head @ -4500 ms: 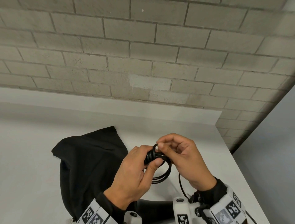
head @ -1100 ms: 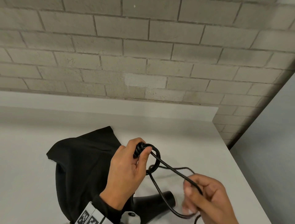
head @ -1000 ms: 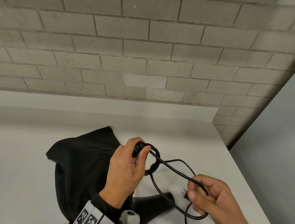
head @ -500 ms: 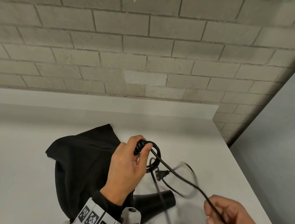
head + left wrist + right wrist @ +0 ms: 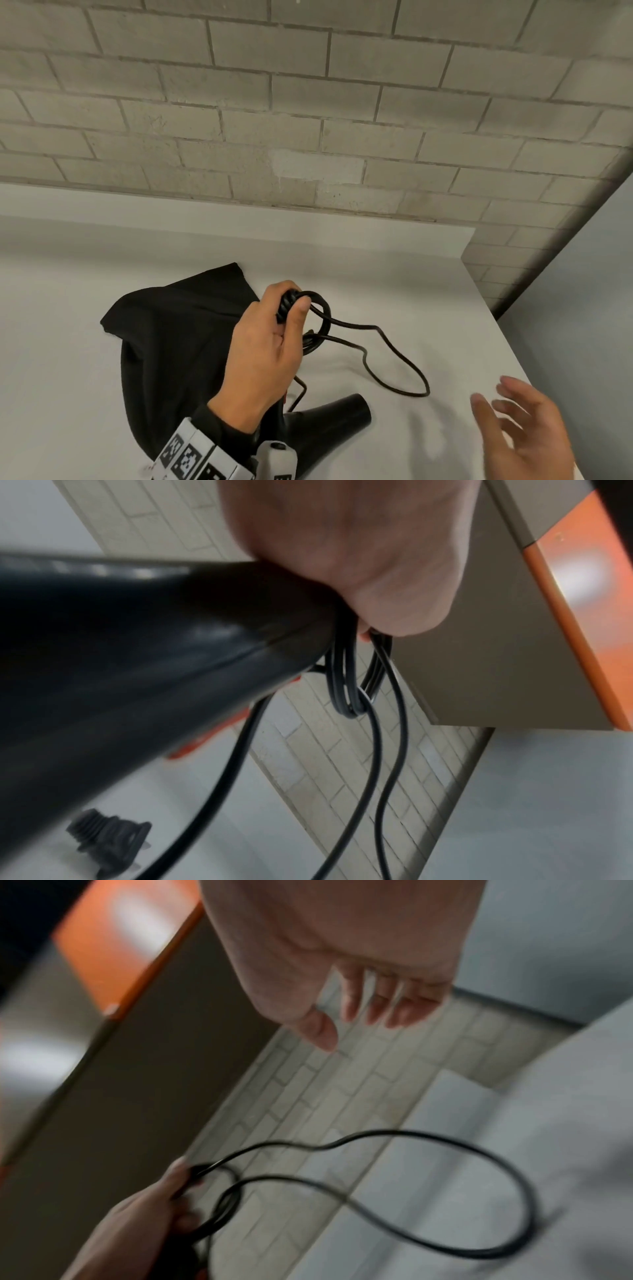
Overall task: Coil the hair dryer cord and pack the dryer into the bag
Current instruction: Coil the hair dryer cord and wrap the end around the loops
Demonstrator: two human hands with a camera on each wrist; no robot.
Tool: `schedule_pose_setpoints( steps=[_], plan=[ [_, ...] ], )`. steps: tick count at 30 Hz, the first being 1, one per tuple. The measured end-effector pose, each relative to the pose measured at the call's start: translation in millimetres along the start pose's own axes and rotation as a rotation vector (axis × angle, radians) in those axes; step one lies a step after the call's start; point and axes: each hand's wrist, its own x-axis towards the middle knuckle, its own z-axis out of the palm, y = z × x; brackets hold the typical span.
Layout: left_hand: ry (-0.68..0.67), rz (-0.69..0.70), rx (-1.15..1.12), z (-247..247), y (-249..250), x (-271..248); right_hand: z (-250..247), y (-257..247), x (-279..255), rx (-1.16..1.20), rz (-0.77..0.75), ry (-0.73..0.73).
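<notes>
Cord [image 5: 376, 353] coil pinched in left hand [image 5: 263, 356], right hand [image 5: 524, 435] apart

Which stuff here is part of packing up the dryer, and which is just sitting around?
Part of the job:
cord, coils held in left hand
hair dryer
black bag
plug
right hand, empty

Just there:
white table
brick wall

Soft even light (wrist views blurred)
</notes>
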Motion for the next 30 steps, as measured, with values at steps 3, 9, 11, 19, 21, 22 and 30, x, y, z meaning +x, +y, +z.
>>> schedule_pose_setpoints(
  steps=[3,9,11,19,21,22,30],
  plan=[
    [-0.013,0.013,0.009,2.4,3.1,-0.9,39.0,-39.9,-33.8,0.072,-0.359,-0.146],
    [-0.044,0.048,0.005,1.1,7.9,-3.3,96.8,-49.5,-45.0,-0.338,-0.660,-0.557],
    [-0.051,0.050,0.010,0.9,8.0,-4.0,104.1,-47.0,-44.3,-0.419,-0.680,-0.576],
    [-0.036,0.039,0.026,2.3,8.6,-3.3,61.2,-16.6,-36.8,-0.299,-0.560,-0.626],
    [-0.039,0.038,0.024,2.4,9.1,-2.8,41.1,-5.0,-31.2,-0.357,-0.545,-0.593],
    [-0.041,0.040,0.024,2.3,9.2,-2.4,29.7,2.1,-26.3,-0.393,-0.547,-0.562],
    [-0.011,0.014,-0.038,-1.2,5.0,2.1,-80.4,54.3,10.8,-0.686,-0.116,-0.547]
  ],
)
